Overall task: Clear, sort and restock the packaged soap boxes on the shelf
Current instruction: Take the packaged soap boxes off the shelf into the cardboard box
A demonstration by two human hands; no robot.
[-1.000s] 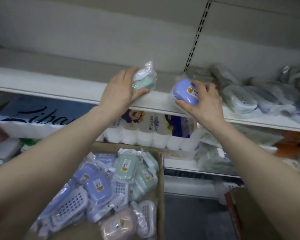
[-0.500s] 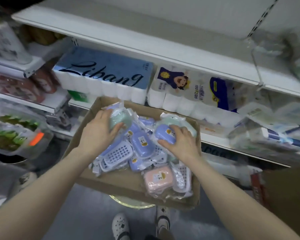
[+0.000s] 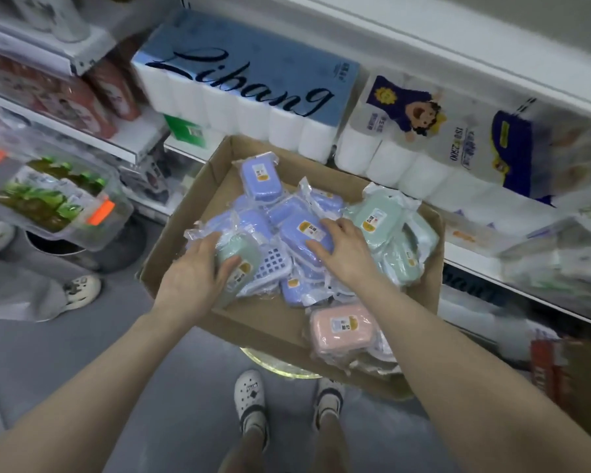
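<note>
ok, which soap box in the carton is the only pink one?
The pink soap box lying label-up by the carton's near right corner. Every other soap box visible in the pile is purple or green.

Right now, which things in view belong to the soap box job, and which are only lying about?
Belong to the job:
cardboard box
green soap box, in the left grip
purple soap box, in the right grip
pink soap box

Just lying about:
Libang toilet roll pack
cartoon toilet roll pack
clear tub of green packets
</note>
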